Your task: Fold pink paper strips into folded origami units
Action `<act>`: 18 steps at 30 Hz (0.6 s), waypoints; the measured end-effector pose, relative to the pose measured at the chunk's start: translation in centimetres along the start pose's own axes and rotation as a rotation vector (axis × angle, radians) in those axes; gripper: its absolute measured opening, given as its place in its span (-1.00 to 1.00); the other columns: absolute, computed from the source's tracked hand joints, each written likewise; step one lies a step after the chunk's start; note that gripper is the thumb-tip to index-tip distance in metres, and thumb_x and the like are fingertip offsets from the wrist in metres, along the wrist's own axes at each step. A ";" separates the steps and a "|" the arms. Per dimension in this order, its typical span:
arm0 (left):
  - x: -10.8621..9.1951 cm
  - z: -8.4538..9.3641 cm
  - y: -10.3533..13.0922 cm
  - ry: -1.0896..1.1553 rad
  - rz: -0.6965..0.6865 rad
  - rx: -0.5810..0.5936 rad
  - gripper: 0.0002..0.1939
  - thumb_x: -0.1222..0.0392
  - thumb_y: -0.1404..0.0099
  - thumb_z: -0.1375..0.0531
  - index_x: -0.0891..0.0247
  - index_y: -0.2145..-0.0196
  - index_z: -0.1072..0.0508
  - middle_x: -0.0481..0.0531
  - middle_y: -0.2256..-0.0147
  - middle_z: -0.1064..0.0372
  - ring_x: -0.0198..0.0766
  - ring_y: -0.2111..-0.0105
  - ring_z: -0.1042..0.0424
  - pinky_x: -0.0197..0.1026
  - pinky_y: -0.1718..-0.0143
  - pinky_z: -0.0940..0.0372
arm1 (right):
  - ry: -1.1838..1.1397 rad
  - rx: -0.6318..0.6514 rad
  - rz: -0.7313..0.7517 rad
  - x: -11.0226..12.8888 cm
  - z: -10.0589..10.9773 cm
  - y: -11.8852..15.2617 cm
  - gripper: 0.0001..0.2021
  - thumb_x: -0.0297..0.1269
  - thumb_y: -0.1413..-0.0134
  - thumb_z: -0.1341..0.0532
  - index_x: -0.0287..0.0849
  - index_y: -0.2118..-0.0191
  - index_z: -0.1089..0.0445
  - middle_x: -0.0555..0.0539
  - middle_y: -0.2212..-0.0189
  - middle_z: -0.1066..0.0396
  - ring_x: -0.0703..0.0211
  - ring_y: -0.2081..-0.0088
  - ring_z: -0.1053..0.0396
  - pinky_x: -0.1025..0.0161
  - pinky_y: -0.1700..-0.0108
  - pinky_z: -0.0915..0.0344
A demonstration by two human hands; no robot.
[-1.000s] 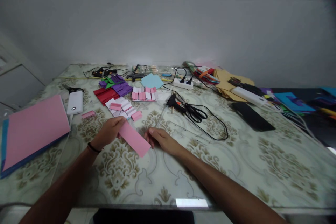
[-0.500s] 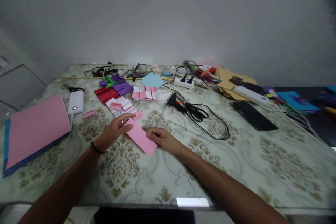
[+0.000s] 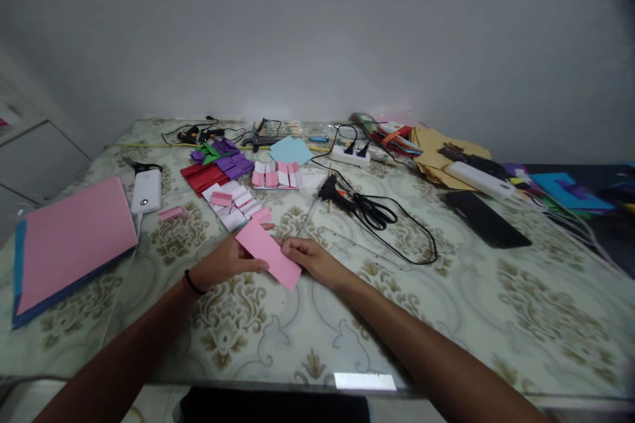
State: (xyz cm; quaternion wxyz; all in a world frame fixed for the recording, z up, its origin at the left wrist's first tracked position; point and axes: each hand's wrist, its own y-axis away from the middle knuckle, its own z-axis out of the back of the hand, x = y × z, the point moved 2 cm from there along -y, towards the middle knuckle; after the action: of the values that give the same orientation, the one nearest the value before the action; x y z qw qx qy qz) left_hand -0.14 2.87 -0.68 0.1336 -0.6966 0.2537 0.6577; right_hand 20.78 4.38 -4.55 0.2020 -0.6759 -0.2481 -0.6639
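Head view shows our left hand [image 3: 225,263] grasping the near-left part of a pink paper strip [image 3: 268,254], thumb on top and fingers under it. Our right hand [image 3: 312,258] pinches the strip's right edge with the fingertips. The strip sits between both hands, just above the counter [image 3: 446,304], and its long axis runs from far-left to near-right. Both hands touch it; the left one covers more of it.

Compared with half a second ago, the left hand has moved from resting open at the far end to gripping the strip from below, and the strip looks a little lifted.

Further out lie small folded pink pieces [image 3: 233,201], a pink sheet stack [image 3: 69,238] at the left, a white power bank [image 3: 146,190] and a black glue gun [image 3: 333,190].
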 end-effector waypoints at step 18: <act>-0.2 -0.1 0.1 -0.102 0.004 0.042 -0.11 0.17 -0.13 -0.43 0.16 -0.33 -0.16 0.17 -0.12 -0.42 -0.06 -0.05 -0.47 -0.01 -0.08 -0.39 | 0.104 0.001 0.022 0.8 -0.2 0.2 -0.49 0.20 -0.21 -0.19 -0.22 0.41 -0.32 0.08 0.52 -0.17 0.32 0.47 -0.06 0.33 0.41 0.01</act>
State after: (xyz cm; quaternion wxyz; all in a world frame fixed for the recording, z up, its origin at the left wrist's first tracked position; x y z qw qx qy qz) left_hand -0.09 2.79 -0.51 0.1595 -0.6586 0.2616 0.6873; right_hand 20.69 4.17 -3.70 0.2223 -0.6431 -0.2303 -0.6957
